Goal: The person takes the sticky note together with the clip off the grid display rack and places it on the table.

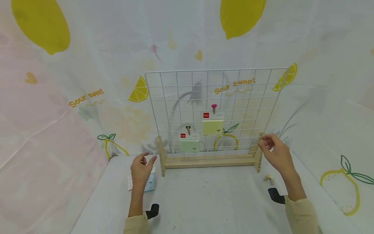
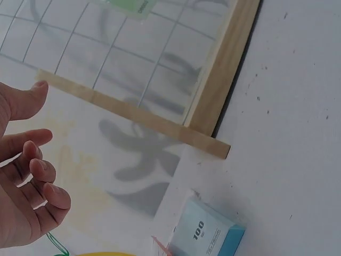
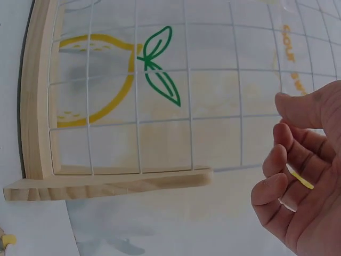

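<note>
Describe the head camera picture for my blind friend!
A person's left hand and right hand flank a white wire grid in a wooden stand. Clips hold a yellow pack and green pack on it; a blue pack lies by the left hand.

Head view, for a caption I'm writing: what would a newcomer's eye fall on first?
Probably the white wire grid in its wooden stand, at the far side of the table. On it hang a yellow pack and, lower left, a green pack. Big lemons are printed high on the cloth behind.
</note>
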`<state>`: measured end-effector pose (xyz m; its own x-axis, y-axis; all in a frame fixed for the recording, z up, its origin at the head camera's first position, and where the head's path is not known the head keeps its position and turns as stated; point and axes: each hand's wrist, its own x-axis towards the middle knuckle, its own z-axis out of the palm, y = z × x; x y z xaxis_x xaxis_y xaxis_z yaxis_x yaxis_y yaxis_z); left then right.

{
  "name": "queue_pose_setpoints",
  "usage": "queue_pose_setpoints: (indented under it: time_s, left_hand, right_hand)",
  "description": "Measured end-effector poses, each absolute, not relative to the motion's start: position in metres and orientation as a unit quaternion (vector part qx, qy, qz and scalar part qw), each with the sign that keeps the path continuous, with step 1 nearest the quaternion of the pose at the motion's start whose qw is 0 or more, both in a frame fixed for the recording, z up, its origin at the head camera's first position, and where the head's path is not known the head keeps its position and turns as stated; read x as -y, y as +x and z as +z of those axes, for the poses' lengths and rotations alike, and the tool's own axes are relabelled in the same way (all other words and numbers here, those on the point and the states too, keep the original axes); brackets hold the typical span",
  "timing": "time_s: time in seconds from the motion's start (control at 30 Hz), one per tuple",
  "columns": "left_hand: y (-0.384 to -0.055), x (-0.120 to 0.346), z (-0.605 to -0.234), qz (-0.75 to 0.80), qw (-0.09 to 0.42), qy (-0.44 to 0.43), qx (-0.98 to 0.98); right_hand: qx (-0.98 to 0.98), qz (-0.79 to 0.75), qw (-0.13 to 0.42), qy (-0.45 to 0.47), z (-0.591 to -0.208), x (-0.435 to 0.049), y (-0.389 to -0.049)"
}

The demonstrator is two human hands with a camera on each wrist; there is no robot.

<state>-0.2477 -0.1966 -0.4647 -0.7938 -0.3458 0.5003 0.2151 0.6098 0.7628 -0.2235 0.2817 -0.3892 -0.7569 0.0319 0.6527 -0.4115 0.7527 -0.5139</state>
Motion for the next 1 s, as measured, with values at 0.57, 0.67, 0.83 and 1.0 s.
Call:
queue_pose_setpoints:
  time_s: [0.57, 0.67, 0.83, 1.0]
  left_hand:
    - [-0.254, 0.165, -0.443, -0.475, 0.353, -0.02, 0.806]
    - [-0.258, 0.16, -0.443, -0.477, 0.358, -0.027, 0.802]
    - [-0.26, 0.15, -0.442, -0.494, 0.348, -0.031, 0.796]
    - [-0.261, 0.138, -0.436, -0.496, 0.351, -0.05, 0.792]
  right_hand:
    - [0.852, 0.361, 0.362, 0.112, -0.37, -0.263, -0.236]
    - [0.847, 0.37, 0.365, 0.114, -0.368, -0.26, -0.238]
    - [0.838, 0.383, 0.371, 0.116, -0.366, -0.256, -0.241]
    - [0.827, 0.394, 0.381, 0.124, -0.364, -0.249, -0.245]
